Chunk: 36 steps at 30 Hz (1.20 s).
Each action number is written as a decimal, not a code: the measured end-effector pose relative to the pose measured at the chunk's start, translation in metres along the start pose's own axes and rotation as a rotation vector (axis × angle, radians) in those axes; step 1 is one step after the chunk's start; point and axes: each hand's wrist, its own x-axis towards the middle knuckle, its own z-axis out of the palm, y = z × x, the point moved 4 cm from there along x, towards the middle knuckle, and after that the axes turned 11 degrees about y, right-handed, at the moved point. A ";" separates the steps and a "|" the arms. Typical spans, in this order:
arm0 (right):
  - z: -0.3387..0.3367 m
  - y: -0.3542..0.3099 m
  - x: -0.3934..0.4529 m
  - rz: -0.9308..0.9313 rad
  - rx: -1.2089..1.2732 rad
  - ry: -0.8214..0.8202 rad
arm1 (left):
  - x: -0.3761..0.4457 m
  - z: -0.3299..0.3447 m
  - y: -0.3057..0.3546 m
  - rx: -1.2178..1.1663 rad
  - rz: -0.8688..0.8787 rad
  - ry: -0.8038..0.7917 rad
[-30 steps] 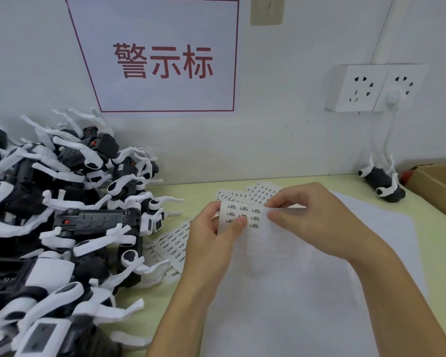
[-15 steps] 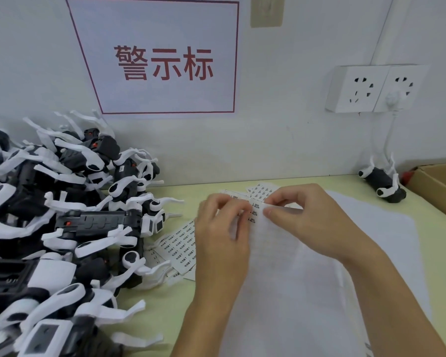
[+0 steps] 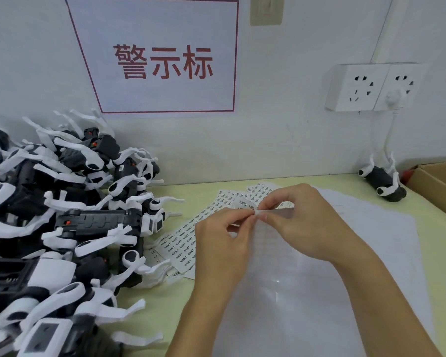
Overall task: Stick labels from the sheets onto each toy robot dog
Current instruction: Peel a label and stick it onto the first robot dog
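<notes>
Fingertips of left hand [image 3: 223,243] and right hand [image 3: 298,222] pinch a small label strip [image 3: 245,204] mid-table, peeling; more sheets [image 3: 183,243] lie left-near, dog pile [image 3: 62,207] at left looks unlabelled, most work likely left.

Assembly or packing workstation indicated: toy robot dogs [image 3: 70,228] heaped in bulk on the table [image 3: 438,228], label sheets [image 3: 180,243] spread, station sign [image 3: 162,57] posted on wall, cardboard box [image 3: 438,181] placed alongside.
</notes>
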 end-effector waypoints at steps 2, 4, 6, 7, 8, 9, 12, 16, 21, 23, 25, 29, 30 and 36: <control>0.001 -0.001 0.000 0.006 -0.015 -0.011 | 0.001 0.000 -0.003 0.001 -0.020 -0.016; 0.002 -0.001 -0.001 0.015 -0.028 -0.020 | 0.001 0.000 -0.004 0.004 -0.021 -0.020; 0.002 -0.001 -0.001 0.017 -0.040 -0.022 | 0.001 0.000 -0.004 0.005 -0.009 -0.025; 0.002 -0.001 -0.001 0.011 -0.044 -0.021 | 0.001 -0.001 -0.004 0.006 -0.001 -0.028; 0.002 -0.001 -0.002 0.005 -0.048 -0.021 | 0.001 -0.001 -0.004 0.004 0.005 -0.030; 0.002 -0.001 -0.002 0.002 -0.049 -0.021 | 0.001 -0.001 -0.004 -0.002 0.007 -0.030; 0.002 0.001 -0.001 0.006 -0.041 -0.018 | 0.001 -0.001 -0.003 -0.014 0.009 -0.029; 0.002 0.001 0.000 -0.008 -0.037 -0.013 | 0.000 0.001 -0.002 0.000 0.050 -0.027; 0.001 0.000 -0.001 -0.003 -0.028 -0.038 | -0.001 0.000 -0.001 0.021 0.086 0.004; 0.000 0.001 -0.002 0.004 -0.019 -0.039 | 0.000 -0.001 -0.003 0.011 0.069 0.017; -0.002 0.001 -0.001 0.011 -0.006 -0.029 | 0.000 -0.002 -0.004 -0.012 0.034 0.017; -0.001 -0.001 -0.001 0.005 0.031 -0.052 | 0.001 -0.001 -0.003 -0.080 -0.038 -0.041; -0.001 -0.001 -0.001 0.004 0.037 -0.063 | 0.001 -0.001 -0.003 -0.091 -0.054 -0.051; -0.001 -0.002 0.001 -0.011 0.038 -0.059 | 0.003 0.000 -0.007 -0.130 -0.154 -0.076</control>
